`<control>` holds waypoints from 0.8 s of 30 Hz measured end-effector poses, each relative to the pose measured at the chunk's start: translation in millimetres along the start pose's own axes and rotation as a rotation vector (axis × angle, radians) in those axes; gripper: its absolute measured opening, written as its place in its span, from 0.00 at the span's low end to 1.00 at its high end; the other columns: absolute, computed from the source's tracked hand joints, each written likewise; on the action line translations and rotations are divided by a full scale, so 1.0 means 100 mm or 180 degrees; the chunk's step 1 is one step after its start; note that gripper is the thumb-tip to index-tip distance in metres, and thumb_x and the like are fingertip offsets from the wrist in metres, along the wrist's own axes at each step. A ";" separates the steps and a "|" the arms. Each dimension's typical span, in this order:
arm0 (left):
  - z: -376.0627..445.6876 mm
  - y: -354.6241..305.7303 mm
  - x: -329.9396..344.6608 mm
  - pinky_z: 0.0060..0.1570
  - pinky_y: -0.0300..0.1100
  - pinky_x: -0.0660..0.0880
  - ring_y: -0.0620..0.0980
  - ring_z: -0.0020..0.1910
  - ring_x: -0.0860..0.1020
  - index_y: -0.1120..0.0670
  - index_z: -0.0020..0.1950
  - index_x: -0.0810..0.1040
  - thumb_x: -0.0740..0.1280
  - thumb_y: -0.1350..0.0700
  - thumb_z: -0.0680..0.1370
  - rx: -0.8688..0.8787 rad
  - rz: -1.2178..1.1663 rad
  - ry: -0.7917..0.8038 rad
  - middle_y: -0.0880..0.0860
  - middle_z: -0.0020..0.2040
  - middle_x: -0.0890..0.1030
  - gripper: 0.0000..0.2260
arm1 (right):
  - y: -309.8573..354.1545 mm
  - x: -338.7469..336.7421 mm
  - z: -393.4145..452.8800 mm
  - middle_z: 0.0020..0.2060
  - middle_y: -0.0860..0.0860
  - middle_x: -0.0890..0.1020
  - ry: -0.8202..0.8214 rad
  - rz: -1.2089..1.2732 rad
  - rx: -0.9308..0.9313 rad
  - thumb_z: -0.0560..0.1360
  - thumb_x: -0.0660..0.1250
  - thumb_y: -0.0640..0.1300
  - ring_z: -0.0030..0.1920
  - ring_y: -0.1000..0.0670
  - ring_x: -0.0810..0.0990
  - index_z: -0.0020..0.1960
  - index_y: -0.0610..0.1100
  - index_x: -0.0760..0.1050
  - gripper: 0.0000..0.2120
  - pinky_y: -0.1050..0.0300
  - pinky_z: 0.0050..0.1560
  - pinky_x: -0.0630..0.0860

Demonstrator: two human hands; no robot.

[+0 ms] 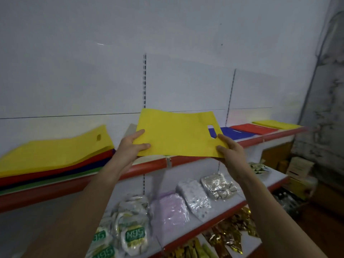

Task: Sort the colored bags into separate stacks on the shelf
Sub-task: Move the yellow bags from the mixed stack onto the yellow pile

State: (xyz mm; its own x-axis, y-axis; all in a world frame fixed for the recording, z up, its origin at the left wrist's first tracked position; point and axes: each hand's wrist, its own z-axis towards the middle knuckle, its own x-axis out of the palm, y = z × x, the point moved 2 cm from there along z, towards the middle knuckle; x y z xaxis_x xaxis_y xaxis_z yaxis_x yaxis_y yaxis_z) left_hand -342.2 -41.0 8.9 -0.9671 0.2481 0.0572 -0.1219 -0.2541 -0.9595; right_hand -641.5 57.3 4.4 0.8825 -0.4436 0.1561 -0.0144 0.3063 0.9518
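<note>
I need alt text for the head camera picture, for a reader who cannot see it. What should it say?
Two bare hands, left hand and right hand, hold a flat yellow bag by its side edges above a red-edged shelf. A mixed pile of coloured bags lies at left; blue, red and yellow stacks lie at right.

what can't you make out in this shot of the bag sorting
Head view only:
- Mixed stack: left end cut off by the frame edge, motion-blurred; bag count unreadable.
- Blue stack: partly hidden behind the held yellow bag.
- Both hands' palms and lower fingers: covered by that bag.
</note>
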 end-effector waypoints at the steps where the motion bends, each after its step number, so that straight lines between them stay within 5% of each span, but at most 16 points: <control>1: 0.04 0.04 0.22 0.66 0.51 0.71 0.53 0.65 0.75 0.54 0.74 0.69 0.71 0.68 0.74 -0.0025 0.0011 0.0033 0.52 0.70 0.72 0.30 | 0.02 -0.22 0.05 0.65 0.45 0.73 -0.0041 0.0043 0.0050 0.80 0.59 0.30 0.54 0.44 0.79 0.70 0.43 0.72 0.21 0.52 0.48 0.81; 5: 0.17 0.21 1.14 0.64 0.48 0.72 0.50 0.61 0.75 0.55 0.74 0.69 0.71 0.68 0.74 -0.0033 0.0024 0.0181 0.51 0.67 0.73 0.30 | 0.06 -1.13 0.23 0.64 0.45 0.71 -0.0065 0.0020 0.0221 0.80 0.58 0.31 0.51 0.45 0.79 0.73 0.43 0.68 0.22 0.58 0.39 0.82; 10: 0.36 0.42 2.28 0.62 0.52 0.75 0.51 0.55 0.78 0.54 0.74 0.69 0.70 0.69 0.74 -0.0213 -0.0184 0.0456 0.54 0.66 0.76 0.30 | 0.10 -2.22 0.45 0.62 0.46 0.75 -0.0339 -0.0192 0.0241 0.80 0.59 0.32 0.48 0.46 0.82 0.74 0.44 0.67 0.23 0.56 0.42 0.81; 14: 0.59 0.55 3.09 0.48 0.41 0.79 0.47 0.52 0.79 0.53 0.75 0.67 0.70 0.68 0.74 -0.0320 -0.0242 0.0778 0.53 0.66 0.76 0.31 | 0.14 -2.97 0.60 0.65 0.46 0.72 -0.0572 -0.0303 0.0244 0.80 0.59 0.32 0.53 0.46 0.80 0.74 0.43 0.67 0.23 0.57 0.41 0.81; 20: 0.95 0.85 4.33 0.45 0.40 0.80 0.48 0.53 0.79 0.54 0.76 0.65 0.70 0.68 0.74 -0.0464 -0.0286 0.1212 0.53 0.66 0.75 0.32 | 0.05 -4.01 0.95 0.67 0.46 0.69 -0.1022 -0.0399 0.0340 0.79 0.60 0.32 0.57 0.41 0.78 0.73 0.46 0.69 0.23 0.38 0.56 0.79; 24: 1.30 1.14 5.11 0.46 0.39 0.80 0.48 0.54 0.78 0.54 0.76 0.65 0.70 0.69 0.74 -0.0484 -0.0356 0.1444 0.53 0.68 0.73 0.32 | -0.02 -4.62 1.29 0.69 0.46 0.68 -0.1208 -0.0581 0.0316 0.79 0.60 0.33 0.56 0.43 0.78 0.72 0.46 0.69 0.23 0.44 0.53 0.81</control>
State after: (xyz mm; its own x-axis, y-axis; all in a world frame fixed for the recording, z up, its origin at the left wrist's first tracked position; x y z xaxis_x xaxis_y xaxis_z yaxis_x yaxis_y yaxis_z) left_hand -878.9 -64.3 -35.4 -0.7509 0.6568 0.0687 -0.1529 -0.0717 -0.9856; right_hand -1110.0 153.4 -36.1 0.6396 -0.7670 0.0510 0.0644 0.1196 0.9907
